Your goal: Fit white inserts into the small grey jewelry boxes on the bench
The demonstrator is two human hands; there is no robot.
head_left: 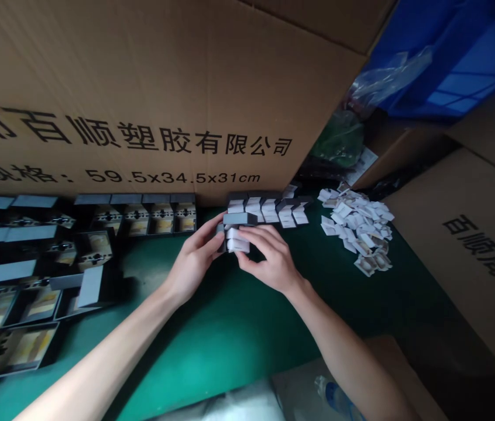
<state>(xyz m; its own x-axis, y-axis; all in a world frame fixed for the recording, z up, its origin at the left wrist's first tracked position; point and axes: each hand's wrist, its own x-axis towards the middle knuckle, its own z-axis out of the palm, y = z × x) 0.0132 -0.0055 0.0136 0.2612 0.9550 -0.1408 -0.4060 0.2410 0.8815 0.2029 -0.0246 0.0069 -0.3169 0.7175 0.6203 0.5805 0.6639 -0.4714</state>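
Observation:
My left hand (191, 260) is closed around the side of a small dark grey hinged box (239, 219), its lid raised. A white insert (237, 242) shows inside the box. My right hand (271, 252) pinches this insert from the right, thumb below and fingers above. Whether the insert is fully seated cannot be told. Just behind my hands stand several similar open boxes (269, 204) with white linings. To the right lies a loose pile of small white inserts (357, 219).
Rows of open dark boxes (142, 213) with yellowish interiors fill the left side of the green table (212, 339). A large printed carton (164, 76) walls off the back. Another carton (471, 245) borders the right, and a blue crate (458, 64) stands at the back right.

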